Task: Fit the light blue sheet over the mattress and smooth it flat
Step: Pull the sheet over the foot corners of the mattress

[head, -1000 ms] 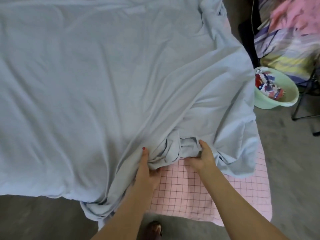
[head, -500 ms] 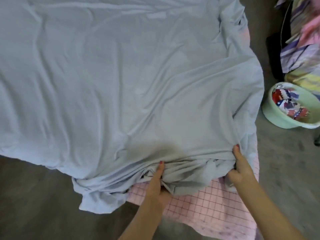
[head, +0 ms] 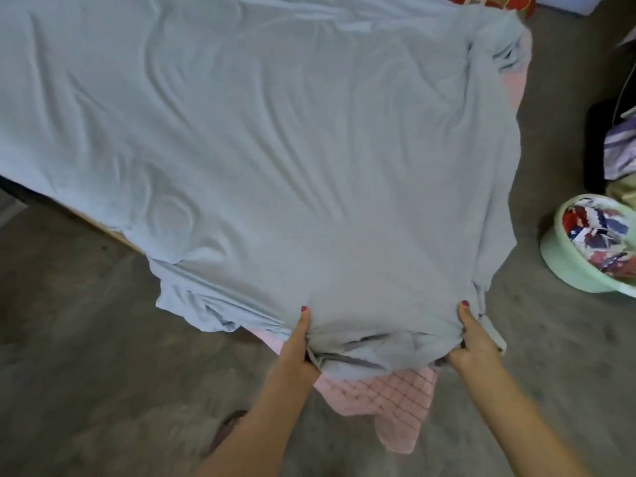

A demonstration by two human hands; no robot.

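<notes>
While thumbs lie flat, left hand, right hand grip sheet.

Both my bare forearms reach forward from the near edge of the view, angling slightly toward each other as they rise. My left hand sits left of centre, thumb stretched up along the top of the light blue cotton sheet, its red-painted nail showing, while the other fingers curl underneath and grip a bunched fold. My right hand is well apart to the right, in a mirrored pose: thumb pointing far, red nail visible, fingers tucked under, clutching gathered fabric. Both wrists are fairly straight.
</notes>
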